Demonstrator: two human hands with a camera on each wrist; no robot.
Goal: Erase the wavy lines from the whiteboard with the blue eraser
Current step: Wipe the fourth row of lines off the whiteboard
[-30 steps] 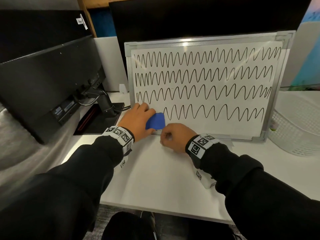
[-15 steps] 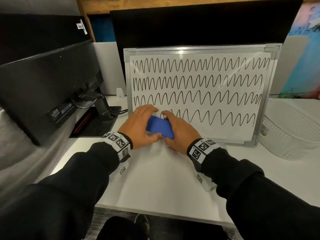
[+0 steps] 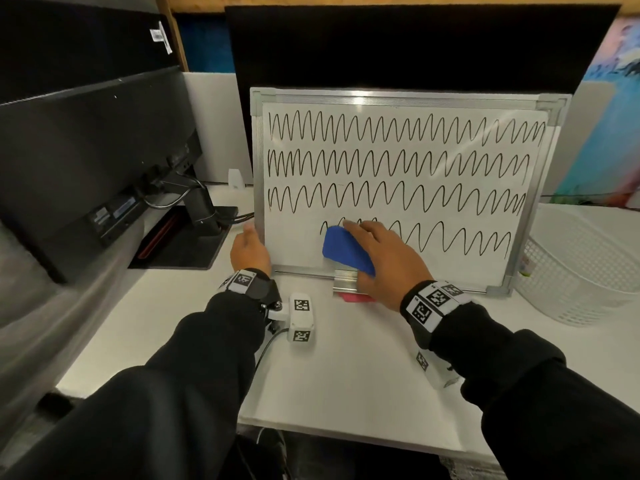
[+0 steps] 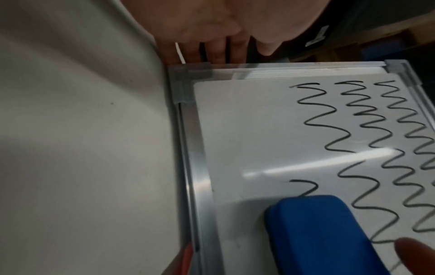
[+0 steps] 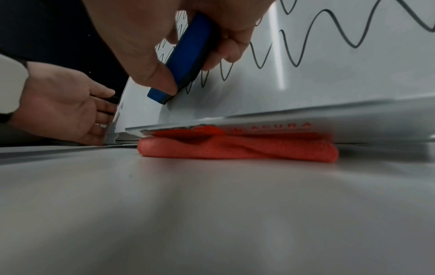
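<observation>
The right hand (image 3: pixel 384 261) has its grip closed around the blue eraser (image 3: pixel 346 249), thumb on one long edge and fingers on the other, pressing it flat against the whiteboard (image 3: pixel 450 271) in the lower middle of the head view, at the left end of the bottom line. The left hand (image 3: pixel 250 251) holds the board's left edge with a loose, fairly wide grip, fingers behind the frame.

The board leans upright and its bottom rail sits on a folded red cloth (image 5: pixel 237 148), so a hard push could slide or tip it if the left hand slackens. A tilted eraser could leave streaks.

Count: four wavy lines (image 3: pixel 398 164), the lowest partly gone; one eraser; one board; one cloth; one white basket (image 3: pixel 581 271) at the right on the worktop (image 3: pixel 346 375).
</observation>
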